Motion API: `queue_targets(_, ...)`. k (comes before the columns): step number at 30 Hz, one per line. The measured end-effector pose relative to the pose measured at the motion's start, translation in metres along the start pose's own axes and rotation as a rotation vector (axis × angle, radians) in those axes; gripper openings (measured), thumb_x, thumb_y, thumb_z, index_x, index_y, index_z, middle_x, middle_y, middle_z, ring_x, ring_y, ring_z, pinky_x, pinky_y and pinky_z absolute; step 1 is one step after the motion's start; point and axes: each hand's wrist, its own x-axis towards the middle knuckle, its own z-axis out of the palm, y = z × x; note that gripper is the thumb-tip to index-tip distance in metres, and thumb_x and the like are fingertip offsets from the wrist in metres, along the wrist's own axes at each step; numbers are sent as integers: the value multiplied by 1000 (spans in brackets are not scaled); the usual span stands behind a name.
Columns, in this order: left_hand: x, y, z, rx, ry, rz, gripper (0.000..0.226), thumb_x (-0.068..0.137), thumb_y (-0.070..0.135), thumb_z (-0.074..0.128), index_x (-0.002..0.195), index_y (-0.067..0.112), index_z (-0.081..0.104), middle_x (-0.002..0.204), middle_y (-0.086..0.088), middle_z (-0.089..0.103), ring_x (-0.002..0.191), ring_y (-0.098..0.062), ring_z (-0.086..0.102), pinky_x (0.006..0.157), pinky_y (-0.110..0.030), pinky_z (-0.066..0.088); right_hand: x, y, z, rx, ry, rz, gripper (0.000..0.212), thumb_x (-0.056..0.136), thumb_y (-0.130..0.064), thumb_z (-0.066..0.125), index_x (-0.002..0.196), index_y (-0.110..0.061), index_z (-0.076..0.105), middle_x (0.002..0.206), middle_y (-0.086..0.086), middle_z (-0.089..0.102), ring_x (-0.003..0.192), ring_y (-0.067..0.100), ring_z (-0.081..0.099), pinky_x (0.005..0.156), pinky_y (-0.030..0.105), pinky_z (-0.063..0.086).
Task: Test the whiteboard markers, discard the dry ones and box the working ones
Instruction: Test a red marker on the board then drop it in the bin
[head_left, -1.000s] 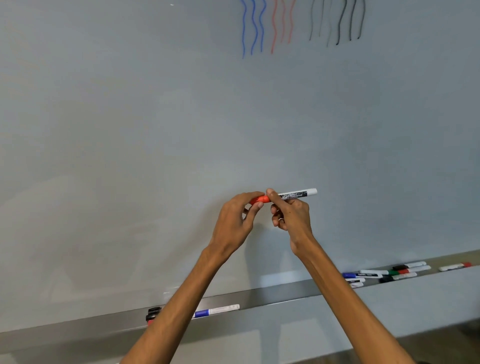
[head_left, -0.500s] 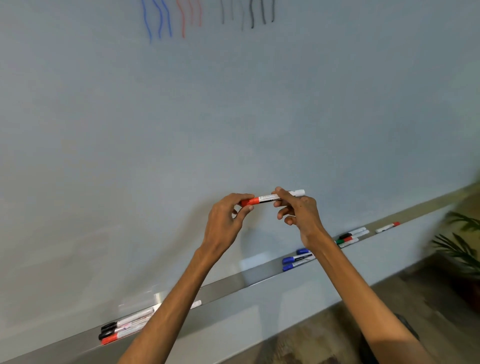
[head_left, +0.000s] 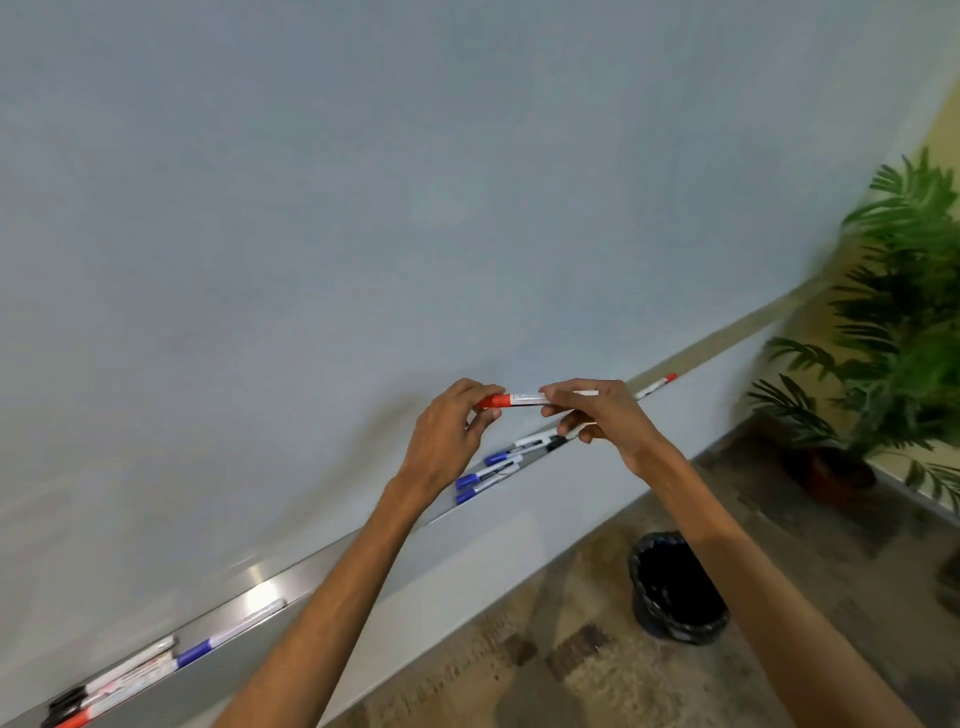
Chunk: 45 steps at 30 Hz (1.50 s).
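Both hands up in front of whiteboard (head_left: 363, 208), one marker (head_left: 519, 399) held between them, roughly level, above the tray (head_left: 260, 590) and not touching the board as far as can be told. Left grip (head_left: 447, 441) pinches the marker's red cap end (head_left: 493, 401) with thumb and fingertips. Right grip (head_left: 602, 415) pinches the white barrel, other fingers curled below it; the barrel's far end is hidden behind that hand. The cap looks seated on the barrel, but blur makes it hard to be sure. Blue markers (head_left: 485, 475) lie in the tray just below the hands, with a black-capped one (head_left: 540, 444) beside them, partly hidden by the right fingers. A red-tipped marker (head_left: 655, 387) lies farther right along the tray. A cluster of markers (head_left: 119, 678) sits at the tray's lower left end, with red, black and blue caps, blurred. The bin (head_left: 675, 590), black liner, stands on the floor (head_left: 519, 654) under the right forearm, near the wall. A potted plant (head_left: 904, 322) stands at the right edge, well apart from the hands. No box in view.
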Motion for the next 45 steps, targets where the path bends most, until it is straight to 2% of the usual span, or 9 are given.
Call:
queue_targets(5,24,22,67,17,-198,-7,17,92,25,66,108,29,70,100,11,63,88,-8,57,76,-30,49,5,42,-68,-553,79,-91,14,87,-29,72,99,-29,77,79,-8,74,69,6,67,62,22,47)
queue_targets(8,32,38,110,8,-318,-39,17,89,22,70,106,25,72,100,6,64,90,-14,59,77,-32,47,6,69,-102,-795,93,-108,19,87,-32,70,106,-34,74,95,-12,73,83,8,66,76,27,53)
queue_targets(12,41,57,160,-26,-377,-32,18,88,20,72,105,22,74,99,6,64,89,-14,58,77,-29,46,3,101,-142,-834,86,-67,23,92,-20,67,113,-25,72,107,-8,73,92,10,66,88,34,56)
queue_targets(17,62,70,219,-25,-448,-24,18,88,22,73,106,23,74,105,3,67,89,-14,60,80,-34,53,3,133,-185,-876,123,17,25,91,-14,66,115,-19,72,109,-4,73,94,14,67,88,34,56)
queue_targets(21,81,71,269,-38,-512,-4,18,87,22,74,105,23,72,107,2,67,89,-14,62,83,-34,55,11,160,-215,-881,159,96,23,90,-15,67,111,-22,72,103,-8,72,90,10,67,78,25,55)
queue_targets(25,107,70,318,-47,-571,13,21,87,21,74,107,19,69,109,1,67,90,-14,62,81,-21,49,29,180,-243,-862,227,185,21,89,-11,66,106,-22,71,99,-8,69,86,7,63,68,14,44)
queue_targets(29,138,64,367,-33,-627,50,18,88,20,72,106,20,69,107,1,65,85,-8,58,76,-16,45,55,205,-270,-843,279,288,24,86,-9,66,103,-25,74,96,-7,72,86,10,66,79,29,56)
queue_targets(37,171,46,463,14,-736,49,15,93,20,64,108,22,69,100,5,58,85,-13,61,81,-26,56,101,262,-313,-752,352,460,32,87,-12,63,111,-31,72,103,-6,74,98,17,67,85,32,54)
queue_targets(45,181,36,527,23,-849,85,29,93,8,53,117,20,66,119,-3,61,105,-23,61,90,-37,51,134,309,-341,-729,339,617,29,85,-11,65,108,-27,73,100,3,74,97,23,67,81,35,54)
